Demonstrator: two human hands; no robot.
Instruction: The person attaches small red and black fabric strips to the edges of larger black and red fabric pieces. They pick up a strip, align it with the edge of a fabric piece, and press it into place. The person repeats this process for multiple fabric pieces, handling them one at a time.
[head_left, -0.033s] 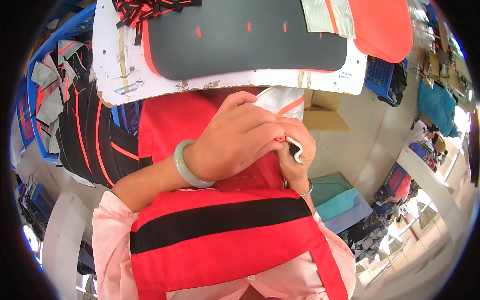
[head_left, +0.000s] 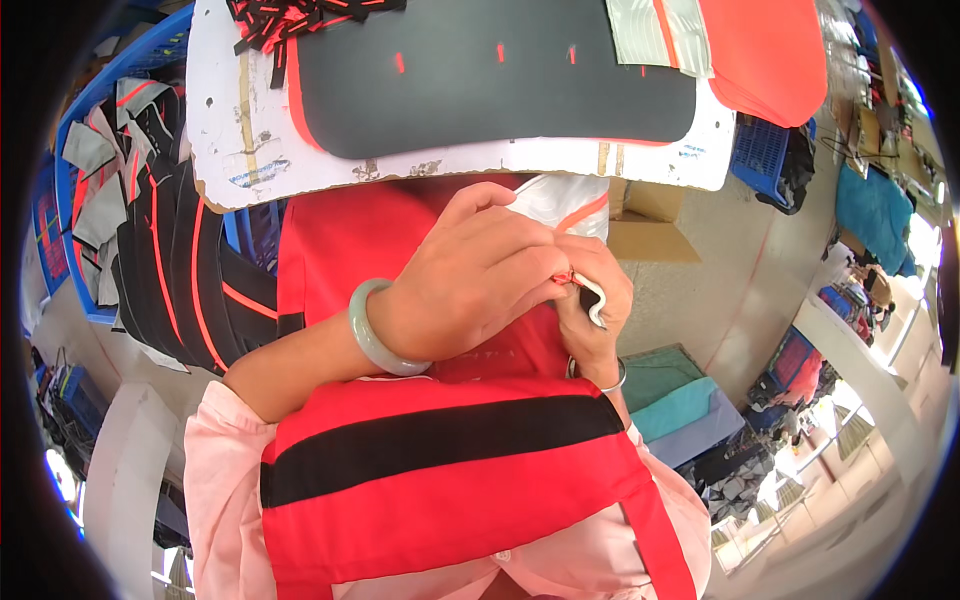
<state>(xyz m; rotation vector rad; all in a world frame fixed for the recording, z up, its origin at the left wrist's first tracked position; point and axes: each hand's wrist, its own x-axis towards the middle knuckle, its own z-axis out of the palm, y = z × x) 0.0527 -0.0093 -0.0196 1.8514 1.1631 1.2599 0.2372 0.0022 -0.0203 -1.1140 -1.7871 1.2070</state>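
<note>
My left hand (head_left: 490, 265), with a pale green bangle on its wrist, is closed in a pinch in front of me. Its fingertips meet those of my right hand (head_left: 597, 290), which is closed too and wears a thin metal bangle. Between them is a small strip (head_left: 597, 305) with a curled white edge and a bit of red at the fingertips. Most of that strip is hidden by my fingers. Below my hands, a red apron with a black band (head_left: 450, 440) covers my lap and front.
Ahead stands a white board (head_left: 270, 165) bearing a dark grey panel (head_left: 450, 90) with small red tabs, and a pile of black-and-red strips (head_left: 285, 20). Blue baskets (head_left: 755, 155) flank it; black pieces with red lines (head_left: 175, 270) hang at left. An open carton (head_left: 650, 240) lies beyond my right hand.
</note>
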